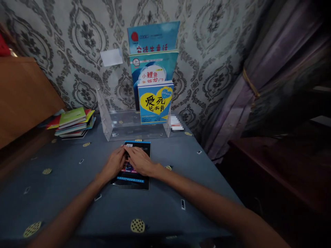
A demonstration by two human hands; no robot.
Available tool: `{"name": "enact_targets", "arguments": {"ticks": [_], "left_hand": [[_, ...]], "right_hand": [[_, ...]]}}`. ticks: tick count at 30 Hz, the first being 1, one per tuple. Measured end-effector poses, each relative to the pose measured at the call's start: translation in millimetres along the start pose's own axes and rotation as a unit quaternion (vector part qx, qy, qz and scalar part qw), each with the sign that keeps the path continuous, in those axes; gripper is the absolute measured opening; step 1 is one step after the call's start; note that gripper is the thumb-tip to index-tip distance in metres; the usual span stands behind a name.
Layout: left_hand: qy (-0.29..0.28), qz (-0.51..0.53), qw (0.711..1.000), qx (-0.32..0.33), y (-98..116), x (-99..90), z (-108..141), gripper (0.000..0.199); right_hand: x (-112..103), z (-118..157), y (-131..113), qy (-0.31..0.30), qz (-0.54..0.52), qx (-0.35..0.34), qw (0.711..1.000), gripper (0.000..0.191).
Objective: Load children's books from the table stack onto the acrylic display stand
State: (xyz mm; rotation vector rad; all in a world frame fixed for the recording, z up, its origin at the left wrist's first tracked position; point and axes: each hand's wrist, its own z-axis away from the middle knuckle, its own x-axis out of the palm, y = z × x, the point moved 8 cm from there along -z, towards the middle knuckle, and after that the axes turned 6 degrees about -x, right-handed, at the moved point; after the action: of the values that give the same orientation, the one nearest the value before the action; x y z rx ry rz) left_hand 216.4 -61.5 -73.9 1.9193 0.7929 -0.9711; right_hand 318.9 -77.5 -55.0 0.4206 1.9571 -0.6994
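A black book (134, 184) with blue strips lies flat on the table in front of a clear acrylic rack. My left hand (115, 162) rests on its left part, fingers extended and lying flat. My right hand (139, 161) lies across the book's middle, fingers stretched toward the upper left, their tips touching those of my left hand. Behind the book, the clear rack (107, 125) holds several upright books on its right side, with a blue book with a yellow heart (155, 103) at the front.
A pile of thin books (73, 120) sits at the table's back left, beside a brown wooden panel (23, 93). White-and-red papers (176, 123) lie right of the rack. A patterned cloth (103, 217) covers the table. A purple curtain (230, 103) hangs at the right.
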Motion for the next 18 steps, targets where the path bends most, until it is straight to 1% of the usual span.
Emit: {"name": "enact_targets", "arguments": {"ticks": [4, 7, 10, 14, 18], "left_hand": [[-0.008, -0.010, 1.000, -0.015, 8, -7.1, -2, 0.027], [-0.008, -0.015, 1.000, -0.006, 10, -8.3, -3, 0.026], [-0.003, -0.009, 1.000, 0.001, 7, -6.5, -2, 0.031], [0.012, -0.012, 1.000, 0.004, -1, -2.9, 0, 0.039], [0.007, -0.013, 1.000, 0.001, -6, -0.2, 1, 0.039]], "right_hand": [[6, -15, 10, 0.006, -0.037, 0.013, 0.999, 0.045], [8, -18, 14, 0.002, -0.028, 0.019, 0.999, 0.047], [9, -19, 17, -0.006, -0.006, 0.019, 1.000, 0.048], [8, -13, 30, -0.012, 0.013, 0.031, 0.999, 0.049], [0, 6, 53, 0.003, 0.022, 0.062, 0.998, 0.045]]}}
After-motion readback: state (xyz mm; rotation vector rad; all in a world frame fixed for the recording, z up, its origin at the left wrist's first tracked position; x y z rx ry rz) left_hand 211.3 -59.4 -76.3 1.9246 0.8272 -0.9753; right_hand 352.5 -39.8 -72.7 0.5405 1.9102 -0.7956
